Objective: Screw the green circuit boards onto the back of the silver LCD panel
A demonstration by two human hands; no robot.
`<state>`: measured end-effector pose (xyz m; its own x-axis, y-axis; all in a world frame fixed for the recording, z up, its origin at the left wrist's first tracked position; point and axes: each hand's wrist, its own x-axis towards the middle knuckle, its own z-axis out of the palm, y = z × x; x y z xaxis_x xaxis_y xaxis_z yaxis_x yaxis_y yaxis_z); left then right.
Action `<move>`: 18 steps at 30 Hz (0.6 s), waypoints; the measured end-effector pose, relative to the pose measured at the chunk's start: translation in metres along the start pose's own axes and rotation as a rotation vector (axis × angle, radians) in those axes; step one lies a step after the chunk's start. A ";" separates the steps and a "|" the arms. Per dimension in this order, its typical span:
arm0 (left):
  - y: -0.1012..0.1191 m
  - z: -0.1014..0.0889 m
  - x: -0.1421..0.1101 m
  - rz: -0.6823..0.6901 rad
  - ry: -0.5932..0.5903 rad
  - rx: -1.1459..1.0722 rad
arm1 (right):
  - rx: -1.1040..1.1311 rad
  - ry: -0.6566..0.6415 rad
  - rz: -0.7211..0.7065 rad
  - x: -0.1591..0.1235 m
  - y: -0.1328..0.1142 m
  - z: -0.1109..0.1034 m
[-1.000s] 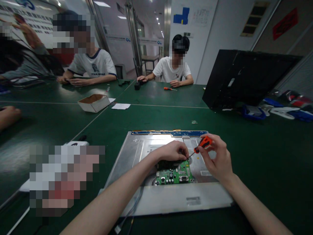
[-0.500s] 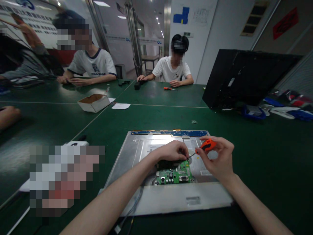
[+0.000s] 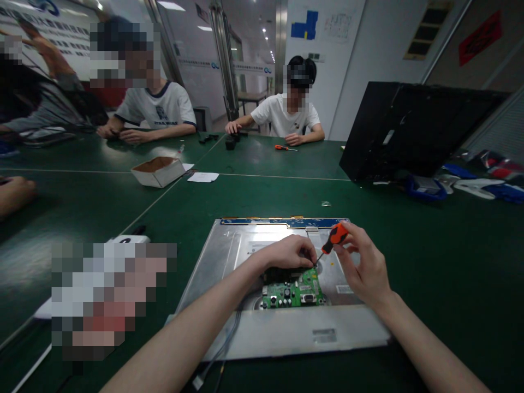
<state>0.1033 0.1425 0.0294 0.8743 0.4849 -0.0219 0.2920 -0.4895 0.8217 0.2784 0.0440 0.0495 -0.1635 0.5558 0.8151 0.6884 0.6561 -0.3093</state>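
A silver display panel (image 3: pixel 229 256) lies flat before me, with a green circuit board (image 3: pixel 292 292) on its middle. My right hand (image 3: pixel 366 265) grips a red and black screwdriver (image 3: pixel 335 236) by its handle. The shaft slants down to the left, its tip at the board's upper right corner. Close to that tip, my left hand (image 3: pixel 290 252) rests over the board's far edge with its fingers pinched together. Whatever those fingertips hold is too small or hidden to name. Grey cables (image 3: pixel 229 338) trail off the panel's lower left side.
A white box (image 3: pixel 158 173) and a sheet of paper (image 3: pixel 203 177) lie further back. A large black monitor housing (image 3: pixel 409 131) stands at the right, near blue-and-white gloves (image 3: pixel 487 188). Two people sit across the green table (image 3: pixel 262 191); another screwdriver (image 3: pixel 284 148) lies by one.
My right hand has shifted slightly left and the screwdriver now stands steeper, its tip still at the board's corner. My left hand stays in place.
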 end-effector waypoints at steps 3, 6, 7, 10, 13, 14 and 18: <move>0.001 0.000 0.000 -0.009 -0.004 -0.005 | 0.047 0.020 0.027 -0.003 0.002 0.002; 0.001 0.000 0.000 -0.017 0.001 0.002 | 0.105 0.072 0.065 -0.007 0.004 0.004; 0.001 0.000 0.000 -0.017 0.004 0.004 | 0.115 0.090 0.076 -0.007 0.005 0.005; 0.001 0.000 0.000 -0.014 0.001 -0.002 | 0.122 0.114 0.094 -0.008 0.004 0.005; -0.001 0.000 0.000 -0.008 -0.008 -0.003 | 0.102 0.089 0.091 -0.006 0.003 0.005; -0.001 0.000 0.000 -0.007 -0.008 -0.002 | 0.094 0.078 0.085 -0.006 0.003 0.005; -0.002 0.000 0.000 -0.002 -0.006 0.000 | 0.035 0.036 0.017 -0.002 0.002 0.002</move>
<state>0.1031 0.1436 0.0275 0.8760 0.4816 -0.0271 0.2939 -0.4885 0.8216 0.2787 0.0456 0.0461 -0.1257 0.5489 0.8264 0.6654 0.6645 -0.3401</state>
